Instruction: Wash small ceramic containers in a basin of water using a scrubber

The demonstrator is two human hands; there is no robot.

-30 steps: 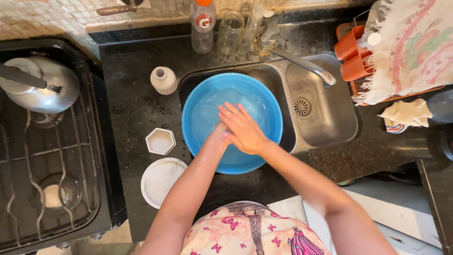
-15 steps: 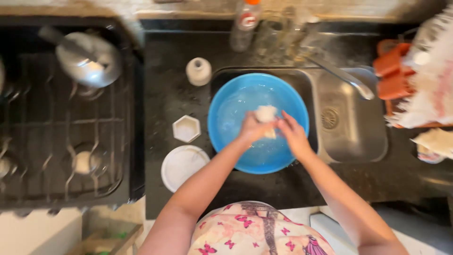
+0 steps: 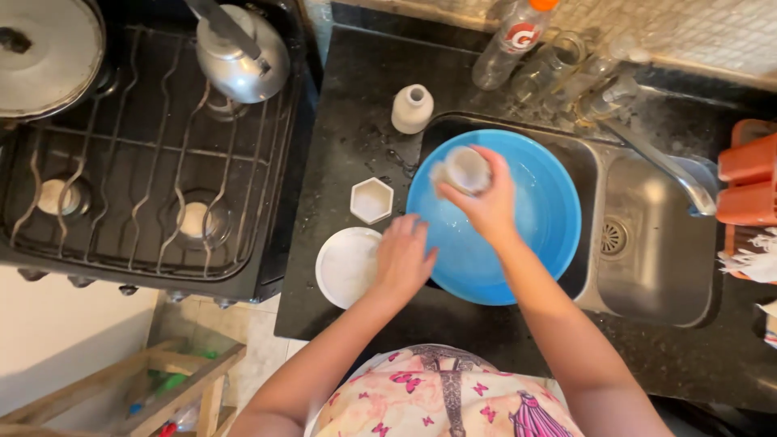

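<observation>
Head view shows us looking straight down at a dark stone counter (image 3: 340, 113) with a sink set into it, and our right hand (image 3: 484, 202) holds a small pale cup (image 3: 464, 168) over the blue basin (image 3: 550, 235) that fills the sink's left bowl. Our fingers wrap around the cup's body, closed on it, and its round mouth faces up and toward the camera, so its long axis runs roughly from the hand up toward us, tilted a little to the left; whether it is glass or plastic we cannot tell. Our left hand (image 3: 402, 257) lies flat with fingers loosely spread and holds nothing, resting at the basin's left rim and just touching the edge of a round white plate (image 3: 344, 267) on the counter. Just above that plate sits a small white hexagonal dish (image 3: 371, 200), and farther up, near the sink's corner, stands a short white bottle-shaped jar (image 3: 412, 109) with its open neck pointing up. At the back of the counter a clear plastic bottle (image 3: 511, 44) leans with its orange cap toward the wall; it carries a red and white label band around its upper part. Beside it stand several clear glasses (image 3: 558, 69). The tap (image 3: 664, 166) reaches over the bare steel bowl (image 3: 655, 267) on the right, and an orange rack (image 3: 749, 182) stands at the far right edge. On the left, a black gas hob (image 3: 121, 178) carries a steel kettle (image 3: 239, 61) and a pot lid (image 3: 48, 57).
</observation>
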